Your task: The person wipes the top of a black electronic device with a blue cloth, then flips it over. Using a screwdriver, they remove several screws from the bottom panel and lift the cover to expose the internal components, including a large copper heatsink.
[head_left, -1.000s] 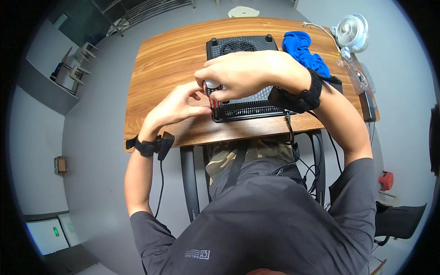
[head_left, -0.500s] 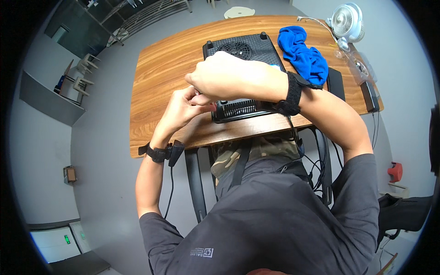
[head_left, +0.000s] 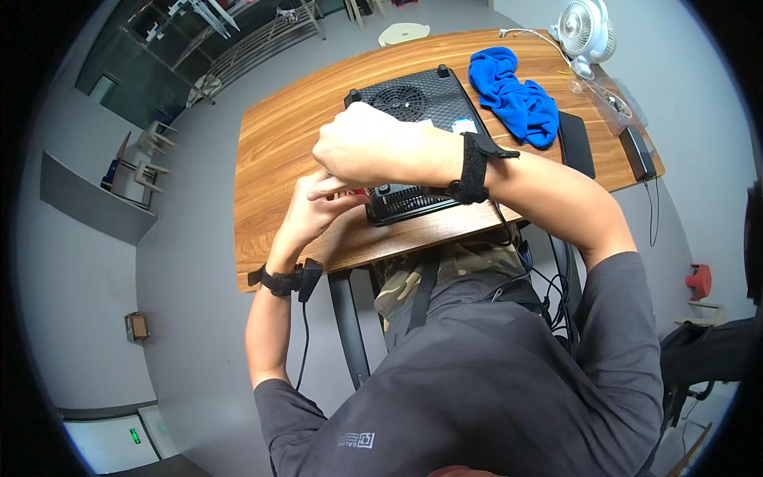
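Note:
A black appliance (head_left: 451, 94) with a round fan grille, vents and stubby feet lies bottom side up on the wooden table (head_left: 274, 131); it looks like an induction cooker. My right hand (head_left: 367, 147) is closed over its left part, the wrist bent and the fingertips brought to my left hand (head_left: 308, 211). My left hand is closed too, just off the appliance's near left corner. A small red piece (head_left: 362, 194) shows at its fingertips, partly covered. What either hand grips is hidden between the fingers.
A crumpled blue cloth (head_left: 515, 95) lies right of the appliance, beside a flat black case (head_left: 576, 145). Farther right are a clear plastic box (head_left: 610, 103), a black power adapter (head_left: 637, 154) and a white fan (head_left: 582, 32). A cable hangs from my left wrist strap (head_left: 280, 282).
The whole view has shifted slightly. My right hand has turned a little, one finger now stretching across toward my left hand. Both hands stay together at the appliance's left side.

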`<state>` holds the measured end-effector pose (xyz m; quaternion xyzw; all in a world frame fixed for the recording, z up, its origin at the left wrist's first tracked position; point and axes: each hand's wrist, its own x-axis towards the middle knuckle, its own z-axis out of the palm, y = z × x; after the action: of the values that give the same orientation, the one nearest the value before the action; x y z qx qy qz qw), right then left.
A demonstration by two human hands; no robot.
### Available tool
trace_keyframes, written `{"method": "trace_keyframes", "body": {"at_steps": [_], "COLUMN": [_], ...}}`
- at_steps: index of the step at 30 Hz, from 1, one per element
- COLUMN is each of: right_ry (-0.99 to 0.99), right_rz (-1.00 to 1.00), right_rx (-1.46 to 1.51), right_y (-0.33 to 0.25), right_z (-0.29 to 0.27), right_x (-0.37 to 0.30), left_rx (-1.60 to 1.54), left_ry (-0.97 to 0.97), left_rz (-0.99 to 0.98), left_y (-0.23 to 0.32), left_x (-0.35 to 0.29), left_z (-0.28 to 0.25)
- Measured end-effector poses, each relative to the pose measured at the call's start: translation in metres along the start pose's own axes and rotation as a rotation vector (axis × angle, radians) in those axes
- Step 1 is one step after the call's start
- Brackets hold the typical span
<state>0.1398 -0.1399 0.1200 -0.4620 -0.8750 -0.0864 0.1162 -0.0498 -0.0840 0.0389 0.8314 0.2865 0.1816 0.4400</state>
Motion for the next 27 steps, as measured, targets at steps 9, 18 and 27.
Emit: {"method": "trace_keyframes", "body": {"at_steps": [9, 18, 27], "right_ry": [-0.072, 0.006, -0.034], "right_rz": [-0.062, -0.003, -0.086], "right_rx": [0.228, 0.087, 0.312], "right_y": [0.006, 0.005, 0.003], "right_z": [0.004, 0.007, -0.002], "right_x": [-0.004, 0.000, -0.013], "left_rx": [-0.128, 0.041, -0.042], "left_ry": [-0.016, 0.033, -0.020], "left_rz": [-0.024, 0.053, 0.008], "left_y": [0.006, -0.013, -0.023], "left_x": [-0.001, 0.002, -0.003], "left_z": [0.006, -0.001, -0.001]}}
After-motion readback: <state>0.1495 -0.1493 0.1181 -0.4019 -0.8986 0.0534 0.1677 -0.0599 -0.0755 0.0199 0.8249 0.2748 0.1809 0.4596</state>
